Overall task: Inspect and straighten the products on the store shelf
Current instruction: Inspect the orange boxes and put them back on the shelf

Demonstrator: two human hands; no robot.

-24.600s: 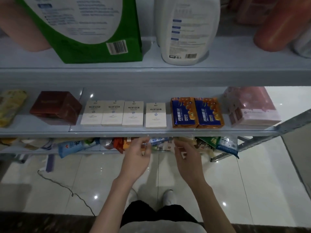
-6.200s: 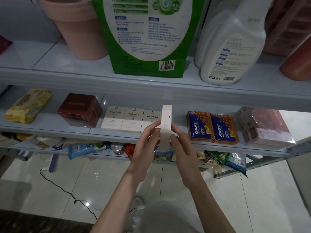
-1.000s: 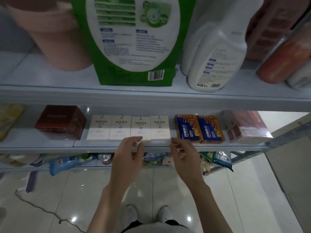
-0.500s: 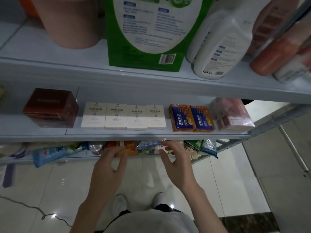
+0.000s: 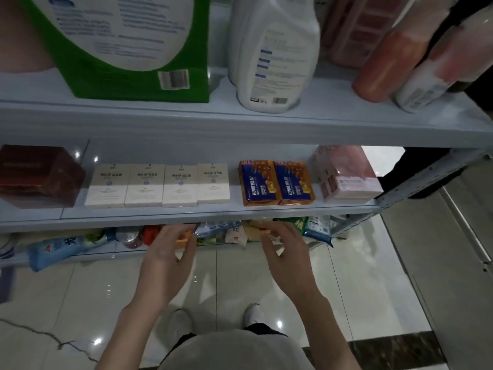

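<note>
A person's left hand (image 5: 170, 255) and right hand (image 5: 284, 253) hover at centre frame, just under the middle shelf (image 5: 80, 218). Their fingers are loosely curved and empty, in front of jumbled snack packets (image 5: 221, 229) on the lower shelf (image 5: 128, 251); whether fingertips touch them cannot be told. Above, four white boxes (image 5: 160, 185) sit flush in a row, with blue cartons (image 5: 277, 182) and a pink pack (image 5: 346, 174) to their right and a red box (image 5: 40, 174) at far left. That row looks finished. The packets appear next, calling for a reach under the shelf lip to lift and square a loose one.
</note>
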